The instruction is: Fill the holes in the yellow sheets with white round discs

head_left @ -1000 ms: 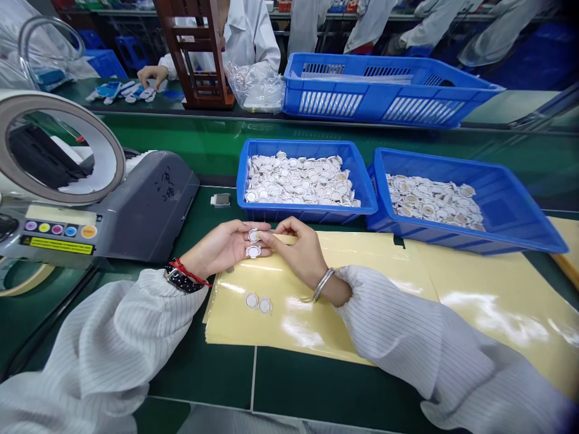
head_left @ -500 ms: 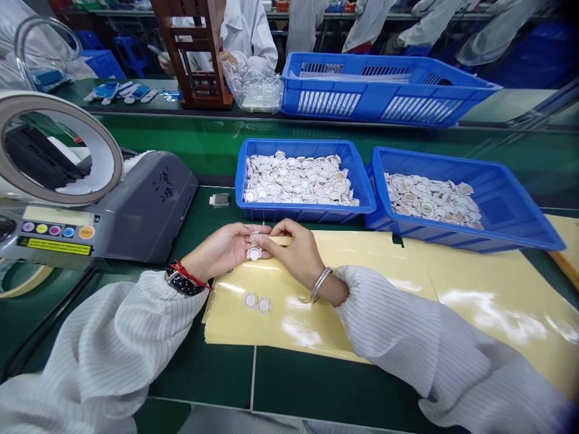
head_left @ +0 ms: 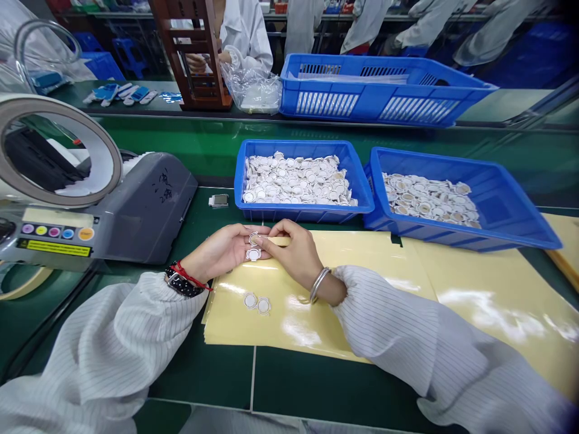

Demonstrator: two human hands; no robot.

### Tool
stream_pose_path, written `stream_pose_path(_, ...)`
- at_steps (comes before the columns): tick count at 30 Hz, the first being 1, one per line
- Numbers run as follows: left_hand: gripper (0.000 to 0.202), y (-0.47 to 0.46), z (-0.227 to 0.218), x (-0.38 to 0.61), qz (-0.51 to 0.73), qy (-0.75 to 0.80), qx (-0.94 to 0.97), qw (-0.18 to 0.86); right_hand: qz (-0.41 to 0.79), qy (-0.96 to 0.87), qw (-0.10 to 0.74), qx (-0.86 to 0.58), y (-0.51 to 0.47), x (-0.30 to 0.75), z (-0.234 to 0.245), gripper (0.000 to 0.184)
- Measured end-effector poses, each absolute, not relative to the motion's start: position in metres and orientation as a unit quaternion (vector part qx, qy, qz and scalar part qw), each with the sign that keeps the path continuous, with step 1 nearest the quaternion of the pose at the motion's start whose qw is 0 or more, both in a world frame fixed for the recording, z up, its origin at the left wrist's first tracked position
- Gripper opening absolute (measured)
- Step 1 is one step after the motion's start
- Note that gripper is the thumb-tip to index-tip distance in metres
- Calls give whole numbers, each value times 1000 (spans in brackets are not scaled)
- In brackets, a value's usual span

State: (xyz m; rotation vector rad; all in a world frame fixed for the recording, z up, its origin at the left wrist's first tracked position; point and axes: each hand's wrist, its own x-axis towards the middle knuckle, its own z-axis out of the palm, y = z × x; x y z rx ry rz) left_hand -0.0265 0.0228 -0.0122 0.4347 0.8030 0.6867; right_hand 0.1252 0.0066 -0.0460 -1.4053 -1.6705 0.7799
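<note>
My left hand (head_left: 226, 248) lies palm up over the yellow sheet (head_left: 362, 289), its fingers curled around a few small white round stickers (head_left: 253, 246). My right hand (head_left: 294, 250) meets it from the right, its thumb and fingertips pinched on the top sticker. Two more round stickers (head_left: 257, 302) lie on the sheet just below my hands. Behind my hands stands a blue tray (head_left: 303, 211) heaped with white stickers. A second blue tray (head_left: 511, 199), to its right, holds several more.
A grey machine (head_left: 136, 211) with coloured buttons and a ring-shaped magnifier lamp (head_left: 108, 163) stands at the left. A small metal part (head_left: 219, 201) lies beside it. Beyond the green belt are a large blue crate (head_left: 384, 90), a plastic bag and a co-worker in white.
My hands stay together in almost the same place, the fingers shifting only slightly on the stickers. Across the belt, the co-worker's hand has left the table.
</note>
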Motion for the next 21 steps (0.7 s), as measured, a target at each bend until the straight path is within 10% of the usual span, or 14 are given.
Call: stream_pose_path(21, 33, 23, -15, -28, 325, 368, 252, 834, 306, -660, 397, -560, 6, 125, -43, 26)
